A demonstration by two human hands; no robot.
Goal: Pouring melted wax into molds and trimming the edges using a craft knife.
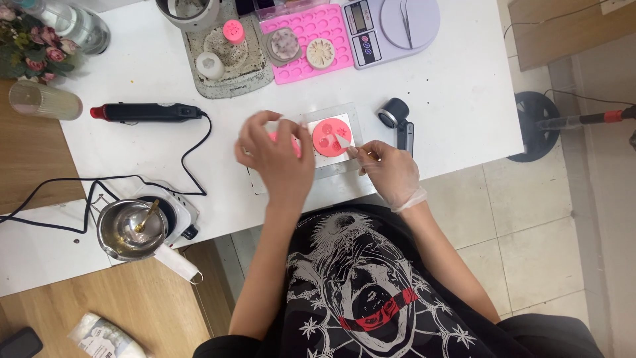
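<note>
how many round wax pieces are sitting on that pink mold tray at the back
2. One greyish flower-patterned piece lies on the left part of the pink mold tray; one cream, ribbed piece lies just right of it. Others may be hidden.

Tray sits centre of table, disc on it. Left hand over tray's 9 o'clock edge; right hand at its 4 o'clock, fingertips touching a small white piece at the disc's edge. Holder just beside tray at 3 o'clock. Heat gun at 9 o'clock, well apart. Mould at 12 o'clock, scale right of it, mat left of it. Hotplate at 8 o'clock on table edge, pot on it. Flowers and bottle at 10 o'clock, far corner; glass lying below them.
</note>
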